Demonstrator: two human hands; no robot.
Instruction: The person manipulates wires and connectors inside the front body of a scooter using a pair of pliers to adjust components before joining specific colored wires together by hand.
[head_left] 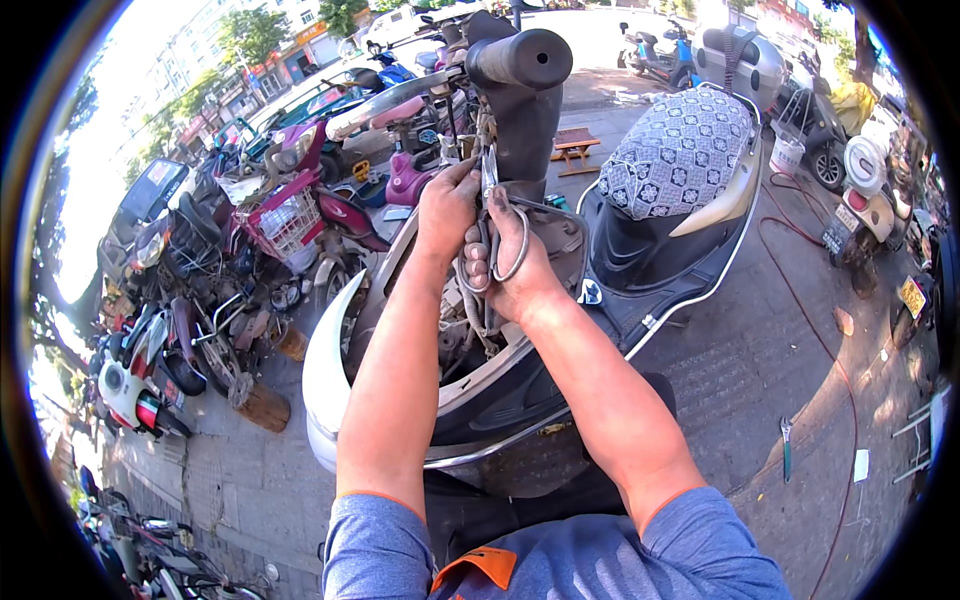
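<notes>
In my right hand [522, 262] I grip a pair of scissors [489, 172], with a loop handle round the fingers and the blades pointing up at the wires [486, 132] below the handlebar. My left hand [447, 212] is closed beside the blades, its thumb and fingertips pinching those wires; the fingers partly hide the exact spot. Above both hands juts the black handlebar grip [519, 60] of an electric scooter. Under my wrists the scooter's front is opened, with cables and frame parts showing inside the pale body shell [330, 385].
The scooter's seat [680, 150] wears a blue-and-white patterned cover. Parked and partly stripped scooters [300, 215] crowd the left. A small wooden stool [574, 146] stands behind. On the right pavement lie a red hose [815, 330] and a green-handled tool [787, 455].
</notes>
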